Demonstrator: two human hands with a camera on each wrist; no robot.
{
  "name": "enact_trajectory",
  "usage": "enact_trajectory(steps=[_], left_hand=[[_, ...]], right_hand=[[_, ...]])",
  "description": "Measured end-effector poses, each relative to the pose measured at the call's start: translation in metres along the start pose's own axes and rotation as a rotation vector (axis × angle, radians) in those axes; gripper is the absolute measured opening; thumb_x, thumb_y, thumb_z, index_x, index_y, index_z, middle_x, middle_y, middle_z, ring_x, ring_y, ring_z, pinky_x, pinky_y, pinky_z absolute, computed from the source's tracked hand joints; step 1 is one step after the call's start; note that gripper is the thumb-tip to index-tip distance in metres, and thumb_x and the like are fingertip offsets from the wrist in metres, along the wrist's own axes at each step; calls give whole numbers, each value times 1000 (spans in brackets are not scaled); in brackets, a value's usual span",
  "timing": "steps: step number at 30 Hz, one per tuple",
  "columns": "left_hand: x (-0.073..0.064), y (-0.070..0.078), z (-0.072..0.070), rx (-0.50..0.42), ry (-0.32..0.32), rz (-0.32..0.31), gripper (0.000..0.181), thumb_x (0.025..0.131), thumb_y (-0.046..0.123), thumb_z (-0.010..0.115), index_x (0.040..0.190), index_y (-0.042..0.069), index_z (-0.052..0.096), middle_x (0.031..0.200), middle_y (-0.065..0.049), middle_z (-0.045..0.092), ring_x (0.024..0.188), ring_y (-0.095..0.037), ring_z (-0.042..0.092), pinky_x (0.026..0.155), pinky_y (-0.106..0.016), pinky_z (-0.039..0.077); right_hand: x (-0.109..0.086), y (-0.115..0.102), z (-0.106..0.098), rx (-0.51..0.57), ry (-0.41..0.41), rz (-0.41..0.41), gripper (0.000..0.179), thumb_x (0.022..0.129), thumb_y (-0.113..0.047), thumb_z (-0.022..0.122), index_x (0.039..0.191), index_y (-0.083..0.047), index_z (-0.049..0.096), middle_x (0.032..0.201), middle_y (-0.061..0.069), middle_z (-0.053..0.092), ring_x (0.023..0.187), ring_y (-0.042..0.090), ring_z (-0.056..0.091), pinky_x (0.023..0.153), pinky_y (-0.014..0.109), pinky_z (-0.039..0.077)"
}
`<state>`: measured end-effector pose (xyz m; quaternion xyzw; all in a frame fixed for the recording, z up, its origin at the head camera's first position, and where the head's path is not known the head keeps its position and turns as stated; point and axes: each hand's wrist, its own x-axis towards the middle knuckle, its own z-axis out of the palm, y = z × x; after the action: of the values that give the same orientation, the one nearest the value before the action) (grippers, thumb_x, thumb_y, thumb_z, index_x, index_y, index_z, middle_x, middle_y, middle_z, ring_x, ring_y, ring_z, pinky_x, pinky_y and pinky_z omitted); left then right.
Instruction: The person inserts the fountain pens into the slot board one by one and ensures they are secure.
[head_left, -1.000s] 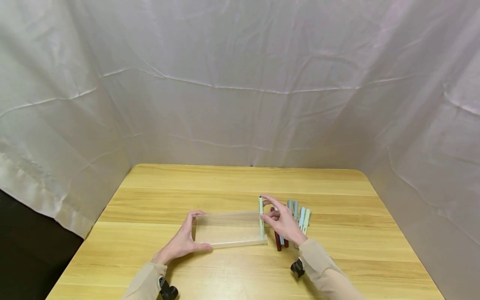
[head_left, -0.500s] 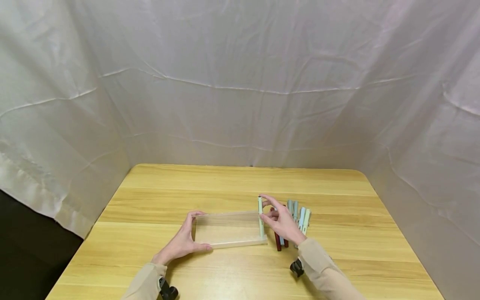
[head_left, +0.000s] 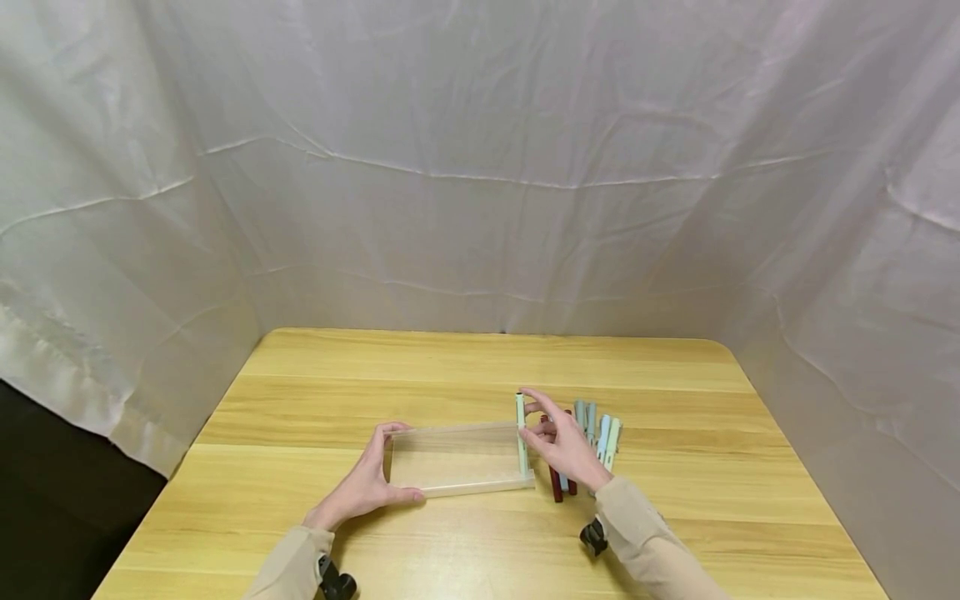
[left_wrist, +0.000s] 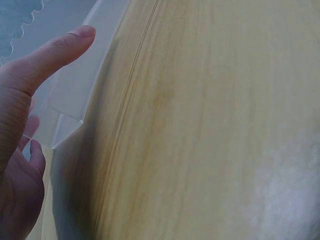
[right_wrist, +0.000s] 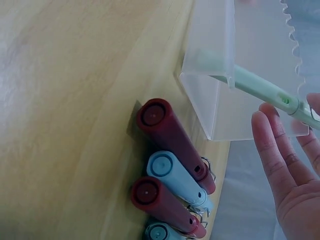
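Observation:
A clear plastic pen stand (head_left: 457,458) with a scalloped edge and a front lip rests on the table. My left hand (head_left: 362,482) grips its left end, thumb along the front lip (left_wrist: 87,82) and fingers behind. At the right end my right hand (head_left: 566,443) pinches a pale green pen (head_left: 522,437) near its upper part. The pen leans in the stand, its lower end behind the lip, as the right wrist view shows (right_wrist: 257,86). Close beside the right hand lie dark red pens (right_wrist: 172,137) and a light blue pen (right_wrist: 177,176).
Grey-green pens (head_left: 591,417), another light blue pen (head_left: 603,432) and another pale green pen (head_left: 612,440) lie to the right, partly covered by the right hand. The wooden table (head_left: 465,550) is bounded by hanging pale cloth (head_left: 487,250) at the back and sides.
Since the first frame the pale green pen and the right fingers have shifted very slightly left. The left hand and the stand stay in place.

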<state>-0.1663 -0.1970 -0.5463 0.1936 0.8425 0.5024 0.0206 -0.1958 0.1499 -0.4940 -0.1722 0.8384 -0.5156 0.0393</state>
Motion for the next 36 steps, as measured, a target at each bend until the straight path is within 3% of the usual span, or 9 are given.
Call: enact_trajectory(steps=[12,20,26,31,36], left_hand=[[0,0,1,-3,8,-3,102,63,35,96,141,12,34,149,-13,41,145,-40,35,123,-65,20],[-1,0,1,-3,7,-5,102,63,34,96,141,11,34,149,-15,41,145,-41,35,123,-64,20],[-1,1,1,-10,1,-1,102,64,33,95,141,9,34,150,-17,39,146,-43,33,123,-65,18],[0,0,1,-15,-4,-4,103,64,34,95,142,8,33,150,-17,39,146,-42,33,123,-65,19],[0,1,1,-13,-3,-21,104,63,35,96,142,9,33,151,-15,39,146,-40,34,124,-63,21]], right_hand=[[-11,8,-8,64,50,-53,58,98,-13,65,151,-21,42,130,22,58,101,31,67,75,22,59],[-22,18,-16,88,130,-13,53,98,-13,65,147,-16,47,129,24,57,96,15,65,74,22,59],[-31,29,-23,119,196,-1,52,97,-6,64,146,-10,47,127,25,56,92,7,63,71,30,63],[-37,37,-30,136,240,17,52,96,-7,66,144,-4,47,122,26,56,88,7,64,68,34,64],[-43,43,-36,139,283,30,52,96,-6,66,143,1,46,119,24,58,85,8,66,68,30,63]])
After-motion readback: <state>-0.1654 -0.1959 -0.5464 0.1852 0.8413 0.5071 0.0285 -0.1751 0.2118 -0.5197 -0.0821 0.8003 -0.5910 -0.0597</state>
